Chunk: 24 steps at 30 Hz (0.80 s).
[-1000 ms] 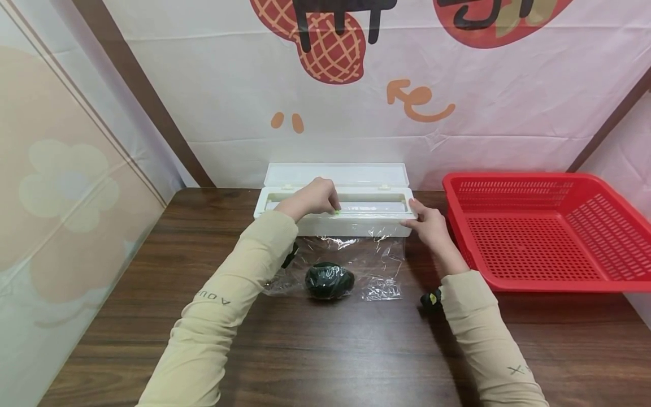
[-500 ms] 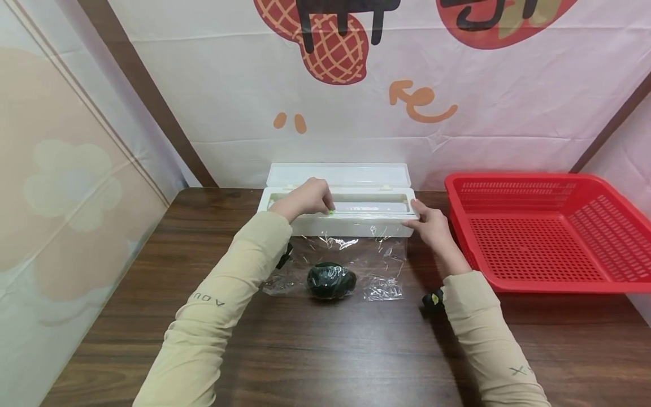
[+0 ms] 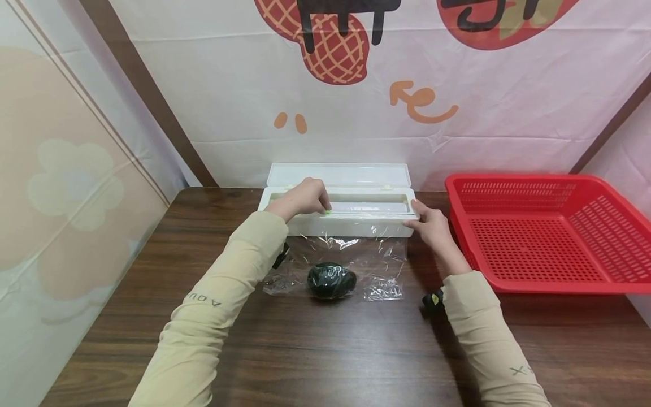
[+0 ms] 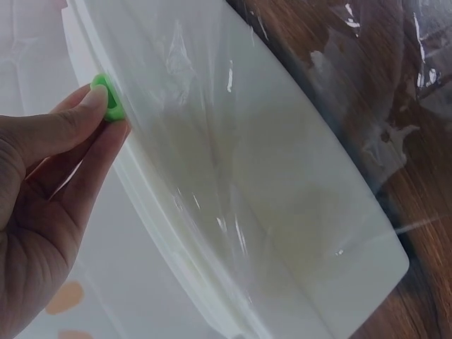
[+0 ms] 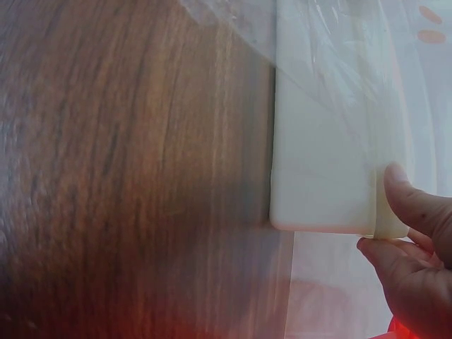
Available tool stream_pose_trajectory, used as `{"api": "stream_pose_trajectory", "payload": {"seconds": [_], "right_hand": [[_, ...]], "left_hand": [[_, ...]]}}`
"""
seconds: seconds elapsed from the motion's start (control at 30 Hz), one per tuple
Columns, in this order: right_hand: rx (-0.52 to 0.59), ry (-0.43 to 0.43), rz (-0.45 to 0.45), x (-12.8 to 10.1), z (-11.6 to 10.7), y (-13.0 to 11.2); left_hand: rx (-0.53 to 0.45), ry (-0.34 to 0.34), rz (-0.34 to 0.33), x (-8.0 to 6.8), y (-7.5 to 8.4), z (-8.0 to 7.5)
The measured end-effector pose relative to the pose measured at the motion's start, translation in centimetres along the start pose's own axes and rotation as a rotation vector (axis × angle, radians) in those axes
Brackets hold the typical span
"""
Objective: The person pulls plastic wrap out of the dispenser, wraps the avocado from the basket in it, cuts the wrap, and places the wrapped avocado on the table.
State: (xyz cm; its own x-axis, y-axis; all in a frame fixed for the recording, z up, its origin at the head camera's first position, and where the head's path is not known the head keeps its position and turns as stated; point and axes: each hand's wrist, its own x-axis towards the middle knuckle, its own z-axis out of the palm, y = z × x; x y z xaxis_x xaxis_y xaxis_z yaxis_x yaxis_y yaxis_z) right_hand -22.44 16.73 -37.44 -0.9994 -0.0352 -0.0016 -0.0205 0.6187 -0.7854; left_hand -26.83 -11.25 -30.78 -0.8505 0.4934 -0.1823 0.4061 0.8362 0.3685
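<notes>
A white cling film dispenser [image 3: 351, 227] stands at the back of the table with its lid raised. At its front edge, my left hand [image 3: 305, 199] pinches a small green slider [image 4: 110, 100] between thumb and fingers. My right hand [image 3: 432, 227] grips the dispenser's right end, thumb on top, as the right wrist view also shows. Clear cling film [image 3: 378, 254] runs from the dispenser's front toward me. Beneath the film lies a dark, glossy, rounded object [image 3: 331, 281] like an avocado or small eggplant. The film's near corners lie crumpled on the wood.
A red plastic basket [image 3: 524, 282] with perforated sides stands to the right, close beside my right forearm. Printed fabric [image 3: 356, 130] hangs right behind the dispenser, and another cloth panel [image 3: 76, 226] borders the left. The brown wooden table [image 3: 325, 356] extends toward me.
My left hand has slid the green slider left along the dispenser's front edge. My right hand keeps hold of the right end; the dark object stays under the film.
</notes>
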Motion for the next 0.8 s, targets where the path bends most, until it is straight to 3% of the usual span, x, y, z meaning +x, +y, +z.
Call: {"api": "stream_pose_trajectory", "payload": {"seconds": [0.8], "right_hand": [[0.001,0.0,0.003,0.2,0.1,0.2]], "left_hand": [[-0.026,0.005,0.008,-0.8,-1.4,-0.3]]}}
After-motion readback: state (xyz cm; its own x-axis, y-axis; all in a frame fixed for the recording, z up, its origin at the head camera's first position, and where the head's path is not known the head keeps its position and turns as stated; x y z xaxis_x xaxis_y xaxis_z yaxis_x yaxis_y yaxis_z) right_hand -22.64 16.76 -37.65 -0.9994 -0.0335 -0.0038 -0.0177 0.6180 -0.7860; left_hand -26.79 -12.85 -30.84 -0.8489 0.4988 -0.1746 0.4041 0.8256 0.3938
